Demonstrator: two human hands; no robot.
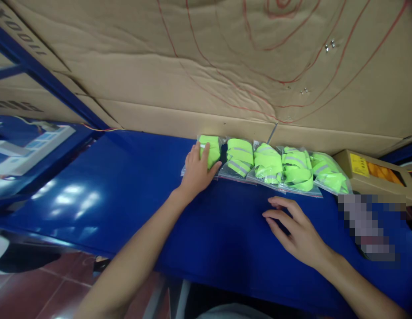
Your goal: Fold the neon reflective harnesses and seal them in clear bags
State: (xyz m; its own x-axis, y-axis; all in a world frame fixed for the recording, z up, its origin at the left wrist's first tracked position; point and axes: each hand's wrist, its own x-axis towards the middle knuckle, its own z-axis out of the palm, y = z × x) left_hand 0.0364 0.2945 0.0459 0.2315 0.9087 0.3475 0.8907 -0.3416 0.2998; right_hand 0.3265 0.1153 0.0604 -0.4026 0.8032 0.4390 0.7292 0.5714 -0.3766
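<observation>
My left hand [196, 170] rests with fingers spread on the leftmost clear zip bag, which holds a folded neon-yellow reflective strap [212, 155]. To its right several like bags stand in a row against the cardboard, among them a second bagged strap [239, 156], a third [268, 164] and one farther along [296, 166]. The bag at the right end [328, 173] leans over. My right hand [292, 221] hovers over the blue table in front of the row, fingers loosely curved and apart, touching no bag.
A tall cardboard panel [142, 79] with red curved lines rises behind the blue table [126, 177]. At the right are a brown box with a window [375, 170] and a pixelated object [368, 228]. A white power strip [36, 148] lies at far left.
</observation>
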